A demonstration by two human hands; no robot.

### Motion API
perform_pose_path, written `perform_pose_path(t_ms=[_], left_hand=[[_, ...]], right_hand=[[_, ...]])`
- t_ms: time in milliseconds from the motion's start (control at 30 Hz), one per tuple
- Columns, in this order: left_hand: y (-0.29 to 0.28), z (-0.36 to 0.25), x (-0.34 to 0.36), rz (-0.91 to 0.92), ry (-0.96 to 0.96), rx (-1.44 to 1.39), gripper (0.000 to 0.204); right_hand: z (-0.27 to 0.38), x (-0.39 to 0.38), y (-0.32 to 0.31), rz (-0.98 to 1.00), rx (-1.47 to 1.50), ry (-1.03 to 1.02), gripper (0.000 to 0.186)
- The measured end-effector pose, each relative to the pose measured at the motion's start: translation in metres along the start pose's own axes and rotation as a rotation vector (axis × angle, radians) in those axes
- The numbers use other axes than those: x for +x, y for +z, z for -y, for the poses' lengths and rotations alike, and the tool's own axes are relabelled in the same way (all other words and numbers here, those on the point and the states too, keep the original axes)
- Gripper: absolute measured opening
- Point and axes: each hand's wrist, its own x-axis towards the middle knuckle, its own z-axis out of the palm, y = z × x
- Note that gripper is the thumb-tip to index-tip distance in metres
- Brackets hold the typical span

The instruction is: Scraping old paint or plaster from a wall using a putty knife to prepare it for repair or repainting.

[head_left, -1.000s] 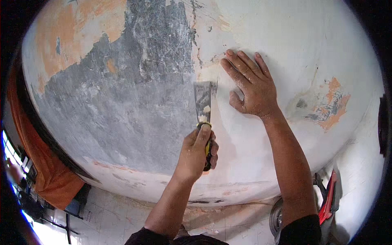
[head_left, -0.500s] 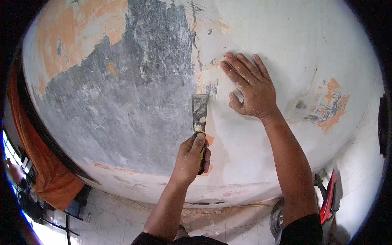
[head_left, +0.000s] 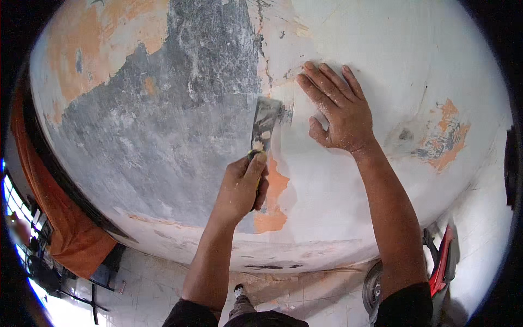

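Note:
My left hand (head_left: 239, 191) grips a scraper by its dark-and-yellow handle. Its wide metal blade (head_left: 265, 117), smeared with pale residue, lies tilted at the border of a grey patch (head_left: 141, 152) on the wall (head_left: 397, 54), just below a thin vertical crack. An exposed orange strip (head_left: 271, 219) runs down beside and below the handle, partly behind my fingers. My right hand (head_left: 340, 111), dusted white, rests with fingers spread on the white plaster right of the blade. Another flaked orange-and-grey spot (head_left: 442, 150) is farther right.
An orange cloth (head_left: 71, 229) hangs at the left, near a bright barred window (head_left: 16, 196) and dark clutter. At lower right stands a red-and-black vehicle (head_left: 441, 261) with a wheel (head_left: 372, 289). Below are a tiled floor (head_left: 310, 300) and my shoe (head_left: 238, 290).
The scraper dipped half a second ago and is now higher, further left and more tilted, exposing more orange strip to view. My right hand has shifted slightly up and right.

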Motion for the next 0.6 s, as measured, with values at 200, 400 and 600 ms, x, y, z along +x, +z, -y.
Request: perform_pose_path(t_ms=[200, 400, 600], left_hand=[[0.001, 0.015, -0.018, -0.016, -0.036, -0.024, 0.037], [-0.002, 0.003, -0.009, -0.034, -0.059, 0.025, 0.039], [0.001, 0.020, -0.027, -0.041, -0.101, -0.052, 0.040]], right_hand=[[-0.005, -0.004, -0.005, 0.006, -0.063, 0.004, 0.081], [0.000, 0.002, 0.000, -0.036, -0.037, -0.015, 0.082], [-0.002, -0.004, 0.001, -0.024, -0.020, -0.001, 0.082]])
